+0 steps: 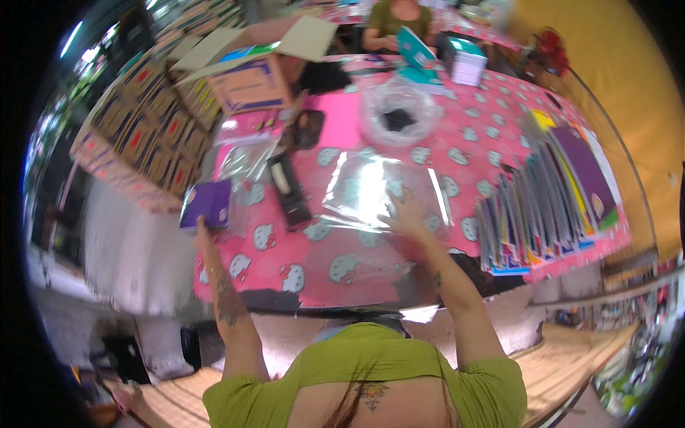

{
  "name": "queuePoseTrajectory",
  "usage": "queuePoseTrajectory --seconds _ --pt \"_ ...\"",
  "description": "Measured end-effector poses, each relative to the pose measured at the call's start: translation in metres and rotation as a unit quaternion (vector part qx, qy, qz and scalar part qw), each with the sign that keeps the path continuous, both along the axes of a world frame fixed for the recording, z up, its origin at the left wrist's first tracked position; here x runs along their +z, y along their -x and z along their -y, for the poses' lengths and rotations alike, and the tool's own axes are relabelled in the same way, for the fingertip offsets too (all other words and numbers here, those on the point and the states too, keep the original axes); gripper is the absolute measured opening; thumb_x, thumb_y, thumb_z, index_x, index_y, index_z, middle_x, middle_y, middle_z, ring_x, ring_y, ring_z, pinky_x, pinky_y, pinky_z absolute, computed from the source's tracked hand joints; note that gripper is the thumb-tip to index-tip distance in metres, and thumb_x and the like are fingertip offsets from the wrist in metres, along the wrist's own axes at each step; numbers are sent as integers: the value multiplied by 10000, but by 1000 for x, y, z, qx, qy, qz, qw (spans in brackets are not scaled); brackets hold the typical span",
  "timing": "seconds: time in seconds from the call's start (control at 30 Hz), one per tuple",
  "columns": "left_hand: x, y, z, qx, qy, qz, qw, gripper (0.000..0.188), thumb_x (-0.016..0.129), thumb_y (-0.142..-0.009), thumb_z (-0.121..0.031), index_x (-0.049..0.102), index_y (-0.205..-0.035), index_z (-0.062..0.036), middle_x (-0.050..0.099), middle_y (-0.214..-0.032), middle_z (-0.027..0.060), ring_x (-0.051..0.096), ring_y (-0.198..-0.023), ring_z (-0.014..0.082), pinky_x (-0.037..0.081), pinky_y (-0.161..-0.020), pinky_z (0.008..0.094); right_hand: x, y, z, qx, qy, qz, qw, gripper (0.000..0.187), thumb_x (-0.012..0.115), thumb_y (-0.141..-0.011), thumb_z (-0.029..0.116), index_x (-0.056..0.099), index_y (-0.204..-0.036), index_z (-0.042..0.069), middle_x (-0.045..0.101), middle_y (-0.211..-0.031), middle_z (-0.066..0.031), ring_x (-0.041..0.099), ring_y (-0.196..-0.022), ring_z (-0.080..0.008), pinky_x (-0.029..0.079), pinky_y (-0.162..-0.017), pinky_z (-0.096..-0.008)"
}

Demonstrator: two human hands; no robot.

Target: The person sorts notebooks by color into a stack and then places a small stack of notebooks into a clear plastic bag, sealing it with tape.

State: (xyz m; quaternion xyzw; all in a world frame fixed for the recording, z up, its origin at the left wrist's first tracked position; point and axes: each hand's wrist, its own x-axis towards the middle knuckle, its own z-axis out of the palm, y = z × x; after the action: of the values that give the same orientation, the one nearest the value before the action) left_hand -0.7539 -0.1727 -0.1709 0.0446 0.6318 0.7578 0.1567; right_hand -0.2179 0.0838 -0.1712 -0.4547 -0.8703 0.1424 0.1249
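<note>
— Report the surface first.
— A table under a pink patterned cloth. Beyond its far left corner, an open cardboard box. Along the right edge, a fanned row of spiral notebooks, overlapping.

— Mid-size items?
— A clear plastic sheet lies flat at the centre. Beyond it, a crumpled clear bag with something dark inside. A long dark tape dispenser lies just left of the sheet.

— The hands?
— The right hand rests flat on the sheet's near edge, fingers spread apart, clamping nothing. The left hand is at the near edge of a purple book at the table's left border; whether the fingers close on it, I cannot tell.

— Anyone else?
— A person in a green top sits at the far side.
</note>
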Motion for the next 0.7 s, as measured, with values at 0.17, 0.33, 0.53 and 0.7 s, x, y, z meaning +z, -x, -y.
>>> queuePoseTrajectory --seconds 0.17,0.33,0.53,0.7 --pt "111 -171 -100 180 155 -429 871 569 647 -905 -324 488 -1298 57 520 -1250 203 545 -1128 262 465 -923 387 161 -89 81 -39 -216 -226 949 622 714 -815 348 512 -1351 106 397 -1422 -200 365 -1317 -374 300 -1066 -508" --pt "247 -442 -177 -355 -196 -633 659 600 750 -723 11 565 -1288 -72 519 -1336 158 514 -1225 332 409 -1025 419 324 -262 136 -288 -459 -347 765 396 627 -891 231 610 -1207 -7 624 -1187 -125 570 -1069 -231 441 -930 -337" --pt "277 -611 -242 -480 -264 -711 440 732 749 -771 -181 429 -1429 -189 340 -1496 137 286 -1399 357 308 -1118 480 322 -439 41 -347 8 -330 878 701 540 -876 629 599 -1263 47 637 -1184 -104 598 -1070 -203 481 -913 -346" --pt "273 -627 -264 -505 -233 -710 432 784 788 -720 -274 437 -1418 -203 350 -1493 107 228 -1431 366 283 -1135 492 360 -411 18 -260 145 -108 948 790 561 -833 675 564 -1284 27 588 -1255 -115 600 -1056 -212 520 -821 -356"
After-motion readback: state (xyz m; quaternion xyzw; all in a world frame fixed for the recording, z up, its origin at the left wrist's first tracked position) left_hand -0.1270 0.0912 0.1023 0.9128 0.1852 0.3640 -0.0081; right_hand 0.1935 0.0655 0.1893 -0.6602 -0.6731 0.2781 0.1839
